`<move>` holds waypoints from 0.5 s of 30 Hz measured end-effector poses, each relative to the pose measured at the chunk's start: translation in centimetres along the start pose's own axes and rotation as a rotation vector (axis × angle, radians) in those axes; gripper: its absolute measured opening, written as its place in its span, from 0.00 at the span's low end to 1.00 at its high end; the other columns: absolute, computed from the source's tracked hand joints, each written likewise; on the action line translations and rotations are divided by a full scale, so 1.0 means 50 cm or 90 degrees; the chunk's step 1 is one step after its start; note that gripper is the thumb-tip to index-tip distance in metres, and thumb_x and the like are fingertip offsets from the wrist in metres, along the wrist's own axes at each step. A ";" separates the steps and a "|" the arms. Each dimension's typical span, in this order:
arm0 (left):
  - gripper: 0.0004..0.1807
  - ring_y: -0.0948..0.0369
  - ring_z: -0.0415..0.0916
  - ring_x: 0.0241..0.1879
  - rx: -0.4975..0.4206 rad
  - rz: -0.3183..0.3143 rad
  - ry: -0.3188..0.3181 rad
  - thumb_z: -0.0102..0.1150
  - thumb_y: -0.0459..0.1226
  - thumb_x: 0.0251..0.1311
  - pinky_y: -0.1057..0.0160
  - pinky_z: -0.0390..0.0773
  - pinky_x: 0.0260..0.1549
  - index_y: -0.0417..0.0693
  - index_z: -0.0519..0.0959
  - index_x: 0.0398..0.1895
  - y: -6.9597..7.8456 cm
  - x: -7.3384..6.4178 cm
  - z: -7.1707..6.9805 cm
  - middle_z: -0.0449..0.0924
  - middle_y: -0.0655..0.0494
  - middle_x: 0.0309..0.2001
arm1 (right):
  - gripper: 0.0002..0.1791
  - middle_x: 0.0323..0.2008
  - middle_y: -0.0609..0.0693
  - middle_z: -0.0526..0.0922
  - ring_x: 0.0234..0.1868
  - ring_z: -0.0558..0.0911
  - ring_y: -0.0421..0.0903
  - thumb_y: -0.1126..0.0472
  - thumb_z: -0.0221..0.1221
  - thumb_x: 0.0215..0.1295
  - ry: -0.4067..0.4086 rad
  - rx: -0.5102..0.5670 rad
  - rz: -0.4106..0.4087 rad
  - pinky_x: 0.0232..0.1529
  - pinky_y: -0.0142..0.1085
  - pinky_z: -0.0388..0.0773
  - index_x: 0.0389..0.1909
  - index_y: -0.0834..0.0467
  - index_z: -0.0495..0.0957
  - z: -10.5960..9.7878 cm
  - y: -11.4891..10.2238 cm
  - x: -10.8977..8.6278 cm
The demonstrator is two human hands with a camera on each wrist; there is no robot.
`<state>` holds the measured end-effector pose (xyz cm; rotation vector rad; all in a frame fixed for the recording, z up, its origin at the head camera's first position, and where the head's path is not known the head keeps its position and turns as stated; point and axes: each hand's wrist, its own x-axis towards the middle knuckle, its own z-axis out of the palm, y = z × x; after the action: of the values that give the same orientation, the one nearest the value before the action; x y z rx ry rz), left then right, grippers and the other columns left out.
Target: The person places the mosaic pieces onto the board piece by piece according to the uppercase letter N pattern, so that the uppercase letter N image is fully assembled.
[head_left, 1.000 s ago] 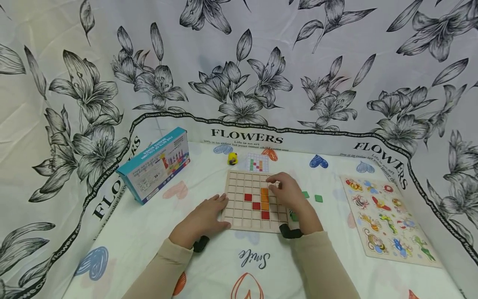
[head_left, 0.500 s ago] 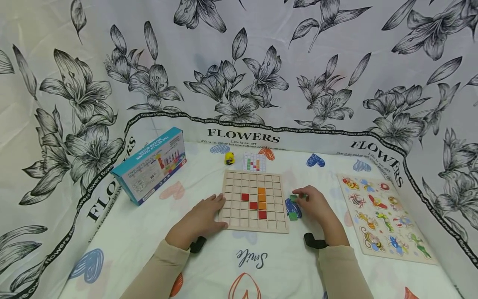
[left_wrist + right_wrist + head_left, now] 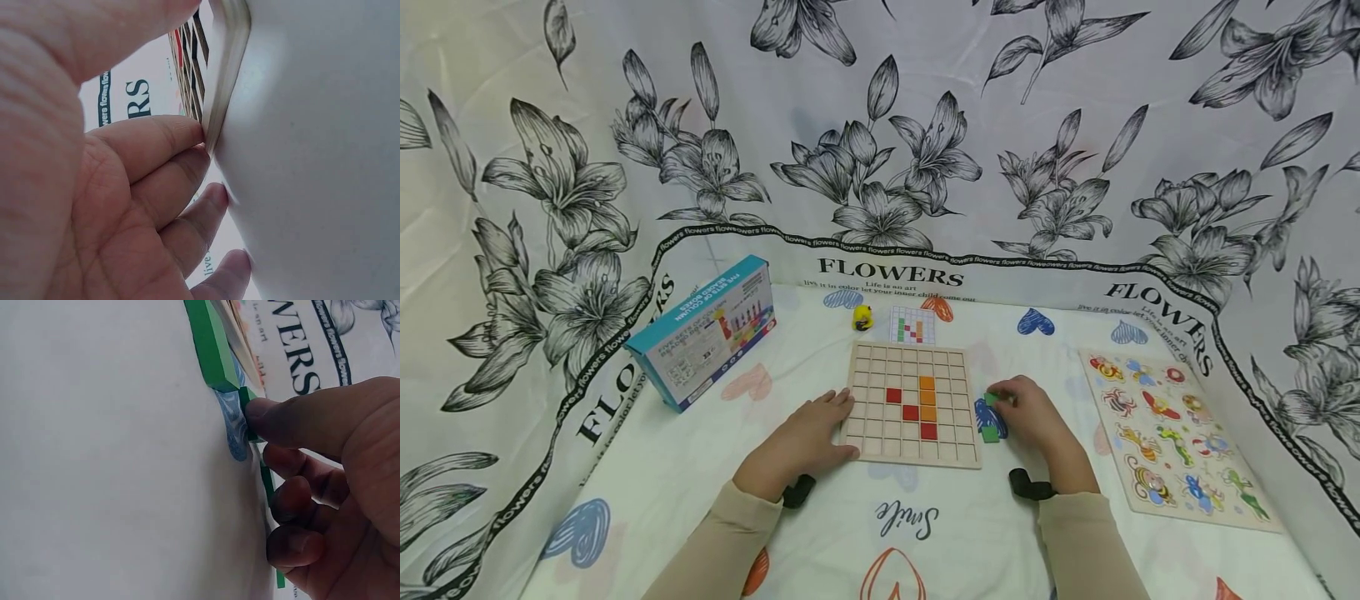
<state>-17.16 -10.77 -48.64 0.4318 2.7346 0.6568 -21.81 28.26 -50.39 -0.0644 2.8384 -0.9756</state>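
A wooden grid board [image 3: 880, 446] lies in the middle, bearing a stepped diagonal of red tiles [image 3: 911, 413] and a column of orange tiles [image 3: 927, 398]. Along its left edge rests my left hand [image 3: 805, 433], fingers extended; in the left wrist view the fingertips [image 3: 190, 130] touch the board's side [image 3: 225, 81]. Right of the board, my right hand [image 3: 1033, 417] has curled fingers, thumb and forefinger pinching a green tile [image 3: 245, 399] on the cloth. Nearer the wrist lies another green tile [image 3: 990, 434]. More green pieces [image 3: 267, 484] show partly behind the curled fingers.
A pattern card [image 3: 913, 325] with coloured squares lies beyond the board, beside a small yellow toy [image 3: 862, 317]. A blue-topped box [image 3: 707, 333] stands at the left. At the right lies an insect picture board [image 3: 1180, 442]. Floral cloth hangs behind.
My right hand has moved right, off the board, to the green tiles, and its thumb and forefinger have closed on one. My left hand stays at the board's edge.
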 end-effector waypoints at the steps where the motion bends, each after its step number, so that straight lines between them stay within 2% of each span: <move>1: 0.48 0.46 0.53 0.87 0.000 0.002 0.001 0.77 0.50 0.66 0.38 0.57 0.85 0.44 0.68 0.84 0.000 0.000 0.000 0.61 0.51 0.86 | 0.15 0.59 0.60 0.82 0.52 0.79 0.55 0.65 0.63 0.76 0.004 -0.001 -0.001 0.57 0.53 0.80 0.60 0.59 0.86 0.000 0.001 0.000; 8: 0.48 0.46 0.53 0.87 -0.001 0.004 -0.001 0.77 0.50 0.66 0.39 0.56 0.85 0.44 0.68 0.84 0.000 0.002 0.004 0.61 0.51 0.86 | 0.08 0.48 0.55 0.83 0.43 0.78 0.51 0.64 0.67 0.74 0.033 0.007 0.018 0.45 0.42 0.77 0.50 0.57 0.85 -0.005 -0.008 -0.006; 12: 0.48 0.46 0.53 0.87 -0.003 0.001 -0.003 0.77 0.51 0.66 0.39 0.56 0.85 0.45 0.67 0.84 -0.001 0.004 0.004 0.61 0.52 0.86 | 0.05 0.43 0.53 0.84 0.43 0.78 0.51 0.63 0.67 0.76 0.065 0.016 0.016 0.43 0.40 0.77 0.48 0.56 0.84 -0.007 -0.054 -0.011; 15: 0.48 0.47 0.53 0.87 -0.002 -0.003 -0.003 0.76 0.51 0.66 0.39 0.56 0.85 0.46 0.66 0.85 -0.002 0.004 0.004 0.60 0.53 0.86 | 0.05 0.44 0.53 0.85 0.46 0.80 0.52 0.63 0.67 0.76 0.083 0.030 -0.018 0.47 0.42 0.81 0.49 0.56 0.84 -0.001 -0.108 -0.009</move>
<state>-17.29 -10.70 -48.89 0.4249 2.7293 0.6590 -21.42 24.04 -46.98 -0.0376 2.9370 -1.0909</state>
